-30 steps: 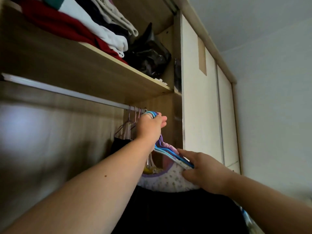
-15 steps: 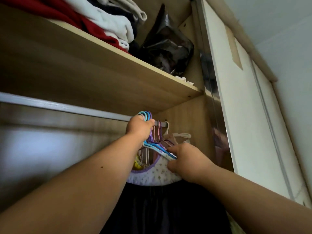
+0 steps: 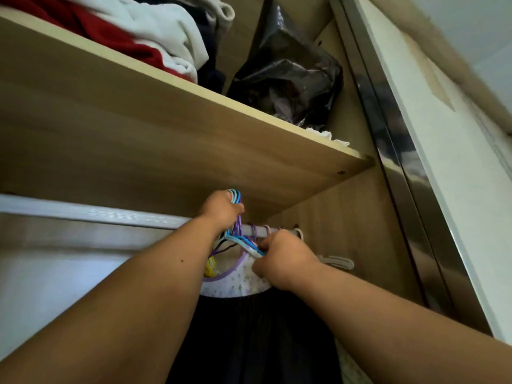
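Wardrobe interior, seen from below. Clamps the bunched hooks of the hanger bundle [image 3: 235, 196] in the left grip [image 3: 223, 209], fingers curled tight round the necks, with blue and lilac hook tops poking out above the knuckles. Pinches the sloping arms of the same bundle in the right grip [image 3: 282, 259], lower and to the right, with the heel of the hand against the white dotted garment [image 3: 235, 285] hung on it. Holds the whole bundle close under the shelf [image 3: 194, 139], hooks raised above the rail [image 3: 83, 213], with a dark garment [image 3: 249, 342] dangling lowest. Key relation: straight down from the left grip to the rail, which runs left to right; long axis of the bundle slanting from the hooks at upper left to the right grip at lower right. Just right of the left grip, and above the right one: other hooks [image 3: 260, 230] already seated on the rail. Cannot tell whether the raised hook openings sit behind or in front of the rail. Judged next: drop the hooks straight down over the rail, led by the left grip as the nearer one, with the right grip only steadying the swing. Possible snag, as a judgement: fouling the seated hooks alongside.
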Tool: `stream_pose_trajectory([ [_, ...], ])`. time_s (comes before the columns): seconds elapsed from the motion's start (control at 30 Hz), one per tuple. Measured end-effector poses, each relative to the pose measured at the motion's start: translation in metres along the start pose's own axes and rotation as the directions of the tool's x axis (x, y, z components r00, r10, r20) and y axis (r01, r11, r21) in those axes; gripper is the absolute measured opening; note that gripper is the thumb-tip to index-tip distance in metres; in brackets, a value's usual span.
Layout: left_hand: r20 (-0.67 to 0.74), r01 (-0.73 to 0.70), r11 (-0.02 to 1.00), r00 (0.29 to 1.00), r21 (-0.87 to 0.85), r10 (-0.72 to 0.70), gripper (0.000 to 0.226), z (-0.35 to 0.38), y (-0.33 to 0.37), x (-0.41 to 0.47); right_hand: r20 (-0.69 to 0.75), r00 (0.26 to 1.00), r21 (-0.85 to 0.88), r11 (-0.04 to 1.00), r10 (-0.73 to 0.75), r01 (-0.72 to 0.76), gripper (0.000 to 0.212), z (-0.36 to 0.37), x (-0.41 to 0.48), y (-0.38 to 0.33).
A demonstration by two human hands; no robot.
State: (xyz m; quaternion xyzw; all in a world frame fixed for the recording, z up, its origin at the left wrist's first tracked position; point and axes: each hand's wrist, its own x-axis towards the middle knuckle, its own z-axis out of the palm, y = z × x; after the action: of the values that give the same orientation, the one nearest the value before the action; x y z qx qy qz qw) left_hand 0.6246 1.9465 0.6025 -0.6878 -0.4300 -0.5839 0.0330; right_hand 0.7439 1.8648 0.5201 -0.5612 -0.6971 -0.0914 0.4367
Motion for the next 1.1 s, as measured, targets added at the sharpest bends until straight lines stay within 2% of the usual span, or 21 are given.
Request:
stream_pose_trajectory([
  [0.07, 0.017, -0.062, 0.969, 0.998, 0.238, 0.06, 0.028, 0.004, -0.006, 0.005, 0.018, 1.0, -0.01, 1.0, -0.002, 0.003, 0.023, 0.008, 0.007, 0.003],
  [0.13, 0.023, -0.115, 0.92, 0.993, 0.375, 0.114, 0.023, 0.008, -0.009, 0.006, 0.024, 1.0, -0.006, 1.0, 0.005, -0.004, 0.024, 0.015, 0.009, 0.006],
  [0.33, 0.08, -0.135, 0.852, 0.991, 0.506, 0.11, 0.025, -0.004, -0.018, 0.0, 0.067, 0.998, -0.009, 1.0, 0.019, -0.019, 0.033, 0.026, 0.001, 0.009],
  [0.47, 0.01, -0.131, 0.74, 0.986, 0.66, 0.166, 0.043, -0.017, -0.028, -0.011, 0.134, 0.99, -0.011, 0.999, 0.036, -0.035, 0.046, 0.035, -0.006, 0.009],
  [0.63, -0.084, -0.116, 0.719, 0.968, 0.685, 0.236, 0.067, -0.021, -0.037, -0.02, 0.178, 0.984, 0.015, 1.0, -0.014, 0.011, 0.053, 0.03, -0.015, 0.01],
  [0.77, -0.131, -0.138, 0.724, 0.944, 0.675, 0.301, 0.08, -0.023, -0.044, -0.022, 0.193, 0.981, -0.012, 0.999, -0.036, 0.039, 0.038, 0.023, -0.018, 0.01],
  [0.83, -0.082, -0.207, 0.739, 0.939, 0.64, 0.335, 0.08, -0.026, -0.047, -0.022, 0.214, 0.977, -0.077, 0.996, -0.021, 0.038, 0.033, 0.019, -0.02, 0.011],
  [0.87, -0.013, -0.266, 0.715, 0.933, 0.647, 0.359, 0.079, -0.027, -0.049, -0.022, 0.221, 0.975, -0.118, 0.991, -0.031, 0.058, 0.032, 0.016, -0.02, 0.011],
  [0.97, 0.171, -0.386, 0.567, 0.902, 0.728, 0.395, 0.068, -0.03, -0.057, -0.023, 0.233, 0.972, -0.18, 0.98, -0.036, 0.08, 0.031, 0.012, -0.021, 0.013],
  [1.1, 0.159, -0.361, 0.525, 0.907, 0.771, 0.391, 0.061, -0.039, -0.062, -0.027, 0.247, 0.967, -0.293, 0.947, -0.06, 0.133, 0.033, 0.014, -0.023, 0.012],
])
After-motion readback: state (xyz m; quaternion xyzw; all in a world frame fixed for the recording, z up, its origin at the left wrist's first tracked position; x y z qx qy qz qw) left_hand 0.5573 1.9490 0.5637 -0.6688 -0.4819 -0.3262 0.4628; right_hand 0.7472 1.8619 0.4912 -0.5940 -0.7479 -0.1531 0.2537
